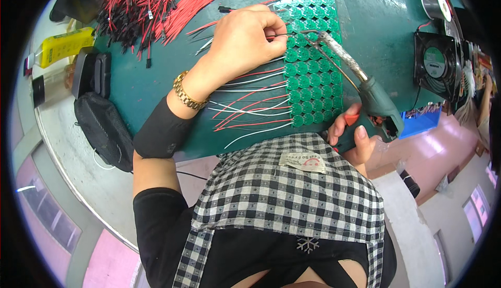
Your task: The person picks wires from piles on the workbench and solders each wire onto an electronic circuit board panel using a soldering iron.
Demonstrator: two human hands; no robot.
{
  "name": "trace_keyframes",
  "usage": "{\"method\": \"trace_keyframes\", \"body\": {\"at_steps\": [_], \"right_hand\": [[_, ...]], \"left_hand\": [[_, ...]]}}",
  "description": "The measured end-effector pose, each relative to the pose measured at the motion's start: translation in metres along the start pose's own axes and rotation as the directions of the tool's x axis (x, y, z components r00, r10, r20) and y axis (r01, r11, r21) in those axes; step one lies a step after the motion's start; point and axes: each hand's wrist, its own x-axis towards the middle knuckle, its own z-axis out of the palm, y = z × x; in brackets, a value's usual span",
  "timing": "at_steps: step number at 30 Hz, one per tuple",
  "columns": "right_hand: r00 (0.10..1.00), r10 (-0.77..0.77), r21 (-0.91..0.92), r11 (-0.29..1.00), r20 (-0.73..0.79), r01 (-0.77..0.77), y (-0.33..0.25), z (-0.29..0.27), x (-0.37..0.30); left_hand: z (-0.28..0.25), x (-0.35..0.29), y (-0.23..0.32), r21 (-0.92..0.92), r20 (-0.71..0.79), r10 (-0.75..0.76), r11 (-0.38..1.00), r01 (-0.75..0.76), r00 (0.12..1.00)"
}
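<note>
A panel of small round green circuit boards (pixel 313 81) lies on the green mat, with red, white and black wires (pixel 253 97) running out from its left edge. My left hand (pixel 248 40) is closed in a pinch on a thin wire (pixel 272 38) at that edge, near the upper rows. In my right hand (pixel 360 144) is a dark green soldering gun (pixel 378 100), a finger by its red trigger. Its metal tip reaches over the panel to just beside my left fingertips. Whether the tip touches a board, I cannot tell.
Bundles of red and black wires (pixel 198 3) lie at the far left. A yellow bottle (pixel 65 46) and a black pouch (pixel 104 131) are on the left. A black fan (pixel 437 63) and a solder spool (pixel 436 7) stand at the right; a blue bin (pixel 422 122) sits below.
</note>
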Motion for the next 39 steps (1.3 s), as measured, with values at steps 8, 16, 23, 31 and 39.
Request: {"method": "trace_keyframes", "body": {"at_steps": [8, 16, 23, 31, 39], "right_hand": [[0.996, -0.061, -0.120, 0.991, -0.060, 0.054, -0.012, 0.005, 0.002], [1.000, 0.005, -0.086, 0.996, 0.021, -0.004, -0.012, 0.009, -0.003], [0.996, 0.042, -0.164, 0.986, 0.075, -0.030, -0.009, 0.016, 0.001], [0.996, -0.005, -0.166, 0.986, 0.091, 0.020, -0.006, 0.004, 0.004], [0.996, -0.018, -0.198, 0.980, 0.093, 0.036, -0.004, -0.001, 0.004]], "left_hand": [[-0.003, 0.003, -0.002, -0.002, 0.029, -0.038, 0.999, 0.038, 0.999], [-0.006, 0.006, -0.004, -0.017, 0.010, -0.021, 1.000, 0.022, 1.000], [-0.005, 0.010, -0.005, -0.024, 0.023, -0.033, 0.999, 0.034, 0.999], [-0.004, 0.011, -0.002, -0.001, 0.003, -0.013, 1.000, 0.013, 1.000], [-0.005, 0.011, -0.003, 0.039, -0.012, 0.066, 0.997, -0.066, 0.998]]}}
